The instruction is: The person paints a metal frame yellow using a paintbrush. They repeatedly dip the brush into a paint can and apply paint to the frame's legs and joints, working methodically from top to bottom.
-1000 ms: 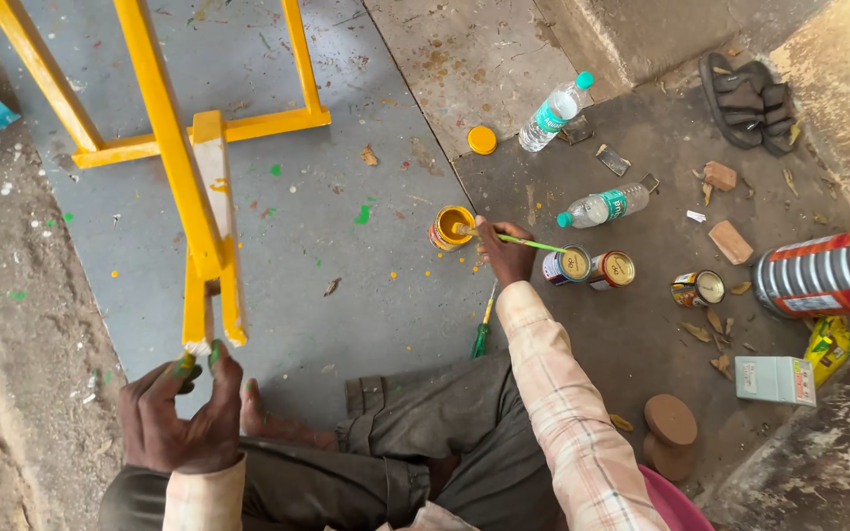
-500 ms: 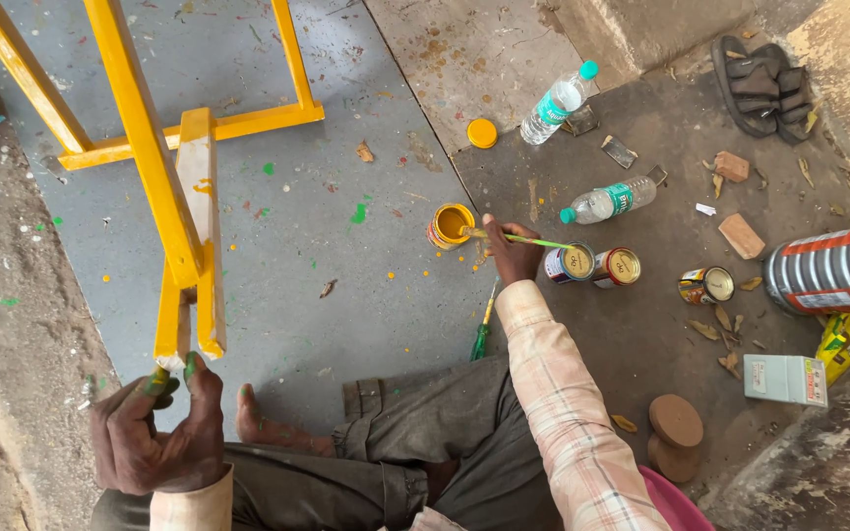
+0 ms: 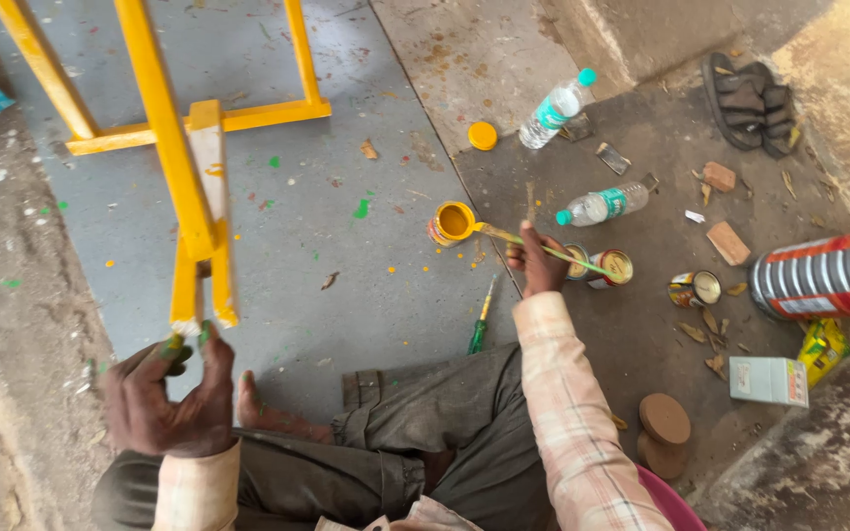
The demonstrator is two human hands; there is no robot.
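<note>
I sit on the ground with a yellow-painted frame lying in front of me on a grey slab. My left hand, smeared with green paint, hovers with curled fingers just below the frame's near end, holding nothing. My right hand grips a green-handled paintbrush whose bristle tip dips into a small open can of yellow paint.
A green screwdriver lies beside my knee. Two plastic bottles, a yellow lid, small tins, a large red and silver can, a small box, sandals and round wooden discs litter the right side.
My left hand has let go of the frame's near end and drawn back a little. The right hand keeps the brush at the yellow paint can.
</note>
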